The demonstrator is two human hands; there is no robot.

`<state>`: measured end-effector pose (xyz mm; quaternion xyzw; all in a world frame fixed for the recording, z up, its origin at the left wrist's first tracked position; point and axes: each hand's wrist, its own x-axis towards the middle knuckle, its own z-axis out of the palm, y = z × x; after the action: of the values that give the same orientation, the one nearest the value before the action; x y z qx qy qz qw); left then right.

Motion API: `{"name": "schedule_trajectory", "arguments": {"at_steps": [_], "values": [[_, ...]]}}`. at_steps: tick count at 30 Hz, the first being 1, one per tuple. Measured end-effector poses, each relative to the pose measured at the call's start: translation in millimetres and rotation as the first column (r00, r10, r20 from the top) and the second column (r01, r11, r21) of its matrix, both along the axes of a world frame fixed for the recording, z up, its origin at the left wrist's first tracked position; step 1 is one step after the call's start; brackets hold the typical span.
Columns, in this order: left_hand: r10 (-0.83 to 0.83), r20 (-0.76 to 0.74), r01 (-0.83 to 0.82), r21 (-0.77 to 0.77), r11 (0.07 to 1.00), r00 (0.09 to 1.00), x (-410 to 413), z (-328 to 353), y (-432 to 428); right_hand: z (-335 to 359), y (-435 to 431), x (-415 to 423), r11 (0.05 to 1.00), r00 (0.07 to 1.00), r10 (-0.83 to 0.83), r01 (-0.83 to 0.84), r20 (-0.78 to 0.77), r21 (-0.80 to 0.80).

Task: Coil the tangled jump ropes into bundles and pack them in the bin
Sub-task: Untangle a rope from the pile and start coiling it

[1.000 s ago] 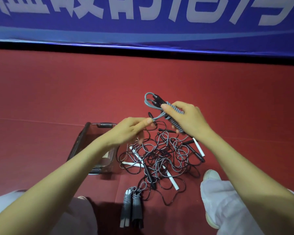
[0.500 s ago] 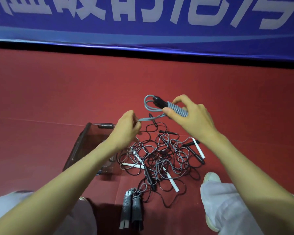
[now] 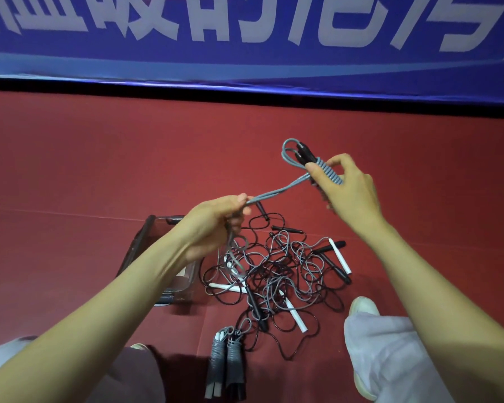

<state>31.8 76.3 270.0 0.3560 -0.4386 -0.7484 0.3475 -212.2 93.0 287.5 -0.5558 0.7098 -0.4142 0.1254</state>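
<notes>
Since the earlier frame the hands have drawn apart. The left hand (image 3: 213, 225) has dropped down and to the left, the right hand (image 3: 349, 196) has lifted to the right, and the doubled grey rope (image 3: 277, 191) between them is now pulled straight.

Nearest the person, left of a pale trouser leg (image 3: 390, 362) and a shoe (image 3: 364, 309), lies a finished bundle (image 3: 226, 362), its cord wound tight round its own grips. Just beyond it sprawls the tangle (image 3: 274, 274) of black and grey cords with white and black grips, flat on the red floor (image 3: 99, 170). The bin (image 3: 137, 242) stands just left of the tangle, partly hidden behind the left forearm; what it holds cannot be made out.

Above the tangle, the left hand pinches the rope between thumb and curled fingers, and the slack hangs from the fist down into the heap. The right hand is clasped round the paired black handles (image 3: 304, 154), its thumb pressing on the grey turns already wound there. A small loop stands free at the handle tips. Farthest off, a blue banner (image 3: 245, 39) runs along the floor's edge.

The cord looks light, thin and limp, and probably smooth enough to slip. The turns will likely loosen unless they are kept under tension and pinned by the thumb. The stiff handles seem the sound place to hold. The trailing slack may snag in the heap and drag other cords along.
</notes>
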Motion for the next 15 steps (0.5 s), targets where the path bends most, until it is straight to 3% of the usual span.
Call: {"name": "schedule_trajectory", "arguments": {"at_steps": [2,5,7,9,12,15], "values": [[-0.087,-0.013,0.088,0.064,0.994,0.996,0.8,-0.7,4.3,4.1,3.0,5.0,0.997,0.989,0.066,-0.060,0.129,-0.050],[-0.162,0.221,0.159,0.033,0.987,0.962,-6.2,-6.9,15.3,14.0,12.8,14.6,0.967,0.940,0.254,-0.244,0.226,-0.073],[-0.065,0.368,0.093,-0.060,0.994,0.927,-13.1,-10.0,18.9,14.3,20.3,22.4,0.900,0.868,0.431,-0.432,0.248,-0.051],[0.144,0.475,-0.008,-0.277,0.961,0.868,-13.0,-11.3,14.1,10.0,26.5,32.2,0.831,0.812,0.541,-0.556,0.219,0.005],[0.402,0.354,-0.198,-0.491,0.848,0.844,-7.0,-9.9,2.0,4.7,28.6,41.8,0.798,0.774,0.587,-0.602,0.238,-0.010],[0.381,0.100,-0.320,-0.373,0.871,0.919,-1.1,-2.5,-3.6,3.2,23.2,38.3,0.862,0.839,0.492,-0.506,0.232,0.001]]}}
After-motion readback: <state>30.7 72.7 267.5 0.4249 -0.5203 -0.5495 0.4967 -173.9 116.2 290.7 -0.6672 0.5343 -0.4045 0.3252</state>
